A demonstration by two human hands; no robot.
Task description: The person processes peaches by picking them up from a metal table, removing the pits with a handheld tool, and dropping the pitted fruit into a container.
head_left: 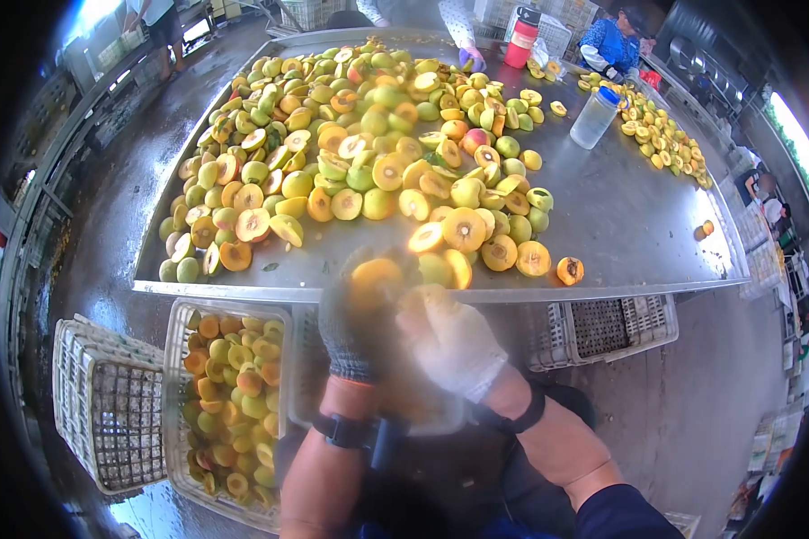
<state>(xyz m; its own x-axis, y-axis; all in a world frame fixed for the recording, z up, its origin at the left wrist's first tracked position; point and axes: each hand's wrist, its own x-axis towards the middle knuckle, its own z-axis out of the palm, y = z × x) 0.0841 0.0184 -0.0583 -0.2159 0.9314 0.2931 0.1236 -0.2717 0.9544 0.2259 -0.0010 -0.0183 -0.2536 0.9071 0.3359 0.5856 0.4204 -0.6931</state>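
Observation:
My left hand (pixel 351 323), in a dark grey knit glove, is raised before the table's near edge with its fingers curled round a halved peach (pixel 375 280), orange cut face showing. Close beside it is my right hand (pixel 454 346) in a white glove, fingers bent in toward the left hand. A hazy smear over the picture hides what the right fingers hold, if anything. Just beyond both hands, a large pile of green-yellow peaches (pixel 346 205), many cut in half with pits or hollows showing, covers much of the metal table (pixel 593 211).
A crate of peach halves (pixel 243 395) stands below at left, beside an empty-looking crate (pixel 126 418). Another crate (pixel 602 328) is under the table's right side. On the table are a blue-lidded container (pixel 595 117) and a red bottle (pixel 522 40). Co-workers (pixel 611 45) stand across it.

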